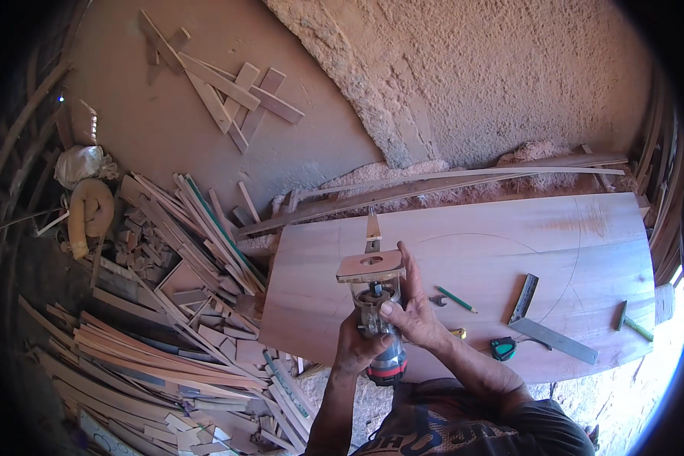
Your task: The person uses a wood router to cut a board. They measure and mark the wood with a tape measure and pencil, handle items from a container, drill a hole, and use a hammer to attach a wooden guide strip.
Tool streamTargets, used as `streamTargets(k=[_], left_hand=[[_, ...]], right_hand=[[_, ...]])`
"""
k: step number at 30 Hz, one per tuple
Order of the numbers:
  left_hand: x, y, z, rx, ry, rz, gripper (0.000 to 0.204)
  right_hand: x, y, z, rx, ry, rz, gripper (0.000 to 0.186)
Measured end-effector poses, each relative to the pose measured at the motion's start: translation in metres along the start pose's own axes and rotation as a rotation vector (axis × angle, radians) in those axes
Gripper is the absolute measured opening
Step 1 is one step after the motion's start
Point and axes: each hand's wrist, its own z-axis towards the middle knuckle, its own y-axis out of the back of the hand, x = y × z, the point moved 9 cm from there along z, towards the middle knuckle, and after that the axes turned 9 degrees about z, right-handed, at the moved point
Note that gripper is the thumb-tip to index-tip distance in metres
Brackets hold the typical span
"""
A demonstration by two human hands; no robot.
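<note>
Both my hands hold a trim router (386,351) with a grey and red body, raised over the near left part of a wide wooden panel (304,281). Its flat base plate (357,266), with a round hole, faces up and away. My left hand (357,346) wraps around the body from the left and below. From the right, my right hand (416,315) grips it, thumb on the collar by the clear base and fingers along the plate's edge. Just beyond the plate is a narrow tan strip (373,226) with a dark part; whether it joins the router I cannot tell.
On the panel, marked with curved pencil lines, lie a wrench (438,301), a green pencil (457,299), a tape measure (503,349), a try square (555,340) and a green-handled tool (637,325). Wood offcuts (144,342) pile up at left. A rough wall (494,83) stands behind.
</note>
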Motion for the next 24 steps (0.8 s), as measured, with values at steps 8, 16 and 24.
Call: streamTargets(k=[8, 16, 24], left_hand=[[-0.009, -0.008, 0.002, 0.024, -0.006, -0.045, 0.087], [0.019, -0.005, -0.002, 0.089, 0.071, -0.125, 0.080], [0.027, -0.003, -0.003, 0.096, 0.119, -0.067, 0.080]], right_hand=[[-0.005, 0.003, -0.004, -0.011, -0.016, 0.080, 0.111], [-0.007, 0.007, -0.008, -0.025, -0.043, 0.109, 0.114], [-0.006, 0.007, -0.007, -0.026, -0.010, 0.130, 0.115]])
